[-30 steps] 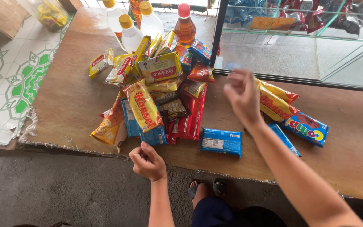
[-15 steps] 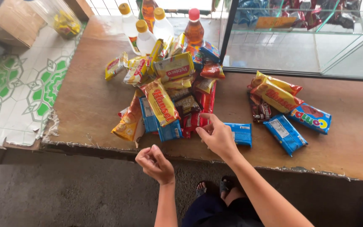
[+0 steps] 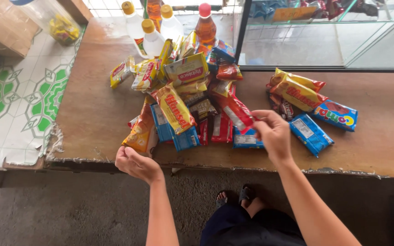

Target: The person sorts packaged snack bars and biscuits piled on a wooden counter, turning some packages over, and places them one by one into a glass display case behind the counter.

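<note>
While pinched by its lower end between thumb and fingers, long red foil snack packet [image 3: 236, 109] lifted by right hand [image 3: 273, 133] above heaped wrappers [image 3: 183, 98] on worn wooden surface [image 3: 92, 109]. Left hand [image 3: 135, 164] loosely curled, empty, at front edge. Likely light, crinkly, slippery; best gripped at crimped end seam.

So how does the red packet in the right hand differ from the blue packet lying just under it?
The red packet is pinched at one end by the right hand and lifted at a slant; the blue packet lies flat on the wooden counter, untouched. Red stretches long and narrow, while blue looks shorter and partly covered. Both are sealed snack wrappers.
</note>
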